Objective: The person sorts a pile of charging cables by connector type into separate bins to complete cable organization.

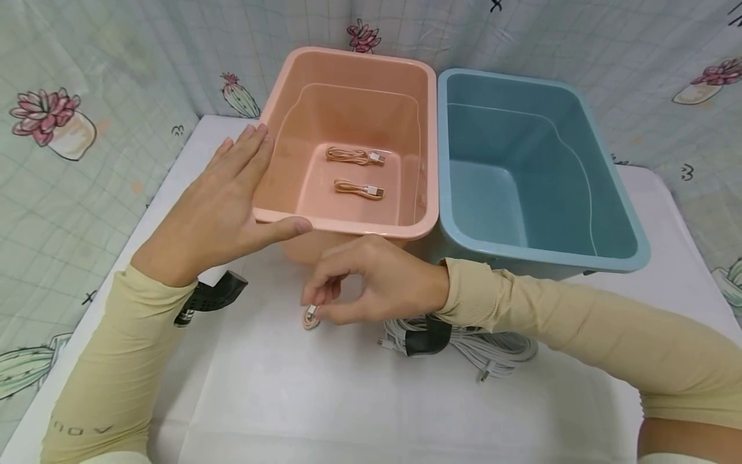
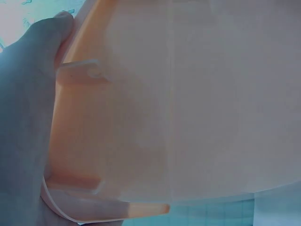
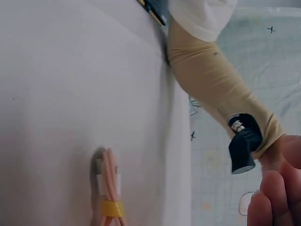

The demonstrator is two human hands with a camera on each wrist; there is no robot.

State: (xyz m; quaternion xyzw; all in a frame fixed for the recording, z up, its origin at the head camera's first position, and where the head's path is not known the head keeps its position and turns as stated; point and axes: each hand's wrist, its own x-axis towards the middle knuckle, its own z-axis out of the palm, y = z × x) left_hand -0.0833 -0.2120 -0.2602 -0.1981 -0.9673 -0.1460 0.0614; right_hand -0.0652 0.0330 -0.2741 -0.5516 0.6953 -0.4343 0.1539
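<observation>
My left hand [image 1: 223, 200] rests on the left corner of the pink bin [image 1: 431, 187], fingers straight along the rim and thumb across its front edge. In the left wrist view that hand [image 2: 28, 113] lies against the bin's outer wall [image 2: 188, 108]. Two pink coiled USB cables [image 1: 355, 156] lie on the bin's floor. My right hand [image 1: 373, 280], thumb and fingers apart and loosely bent, hovers over another pink cable [image 1: 311, 320] on the table. The right wrist view shows this cable [image 3: 110, 183] tied with a yellow band, apart from the fingertips [image 3: 275, 188].
A blue bin [image 1: 632, 248] stands against the pink one on the right. Several white coiled USB cables [image 1: 504, 351] lie on the white table [image 1: 301, 393] beneath my right wrist. A patterned cloth [image 1: 139, 38] hangs behind and at the sides.
</observation>
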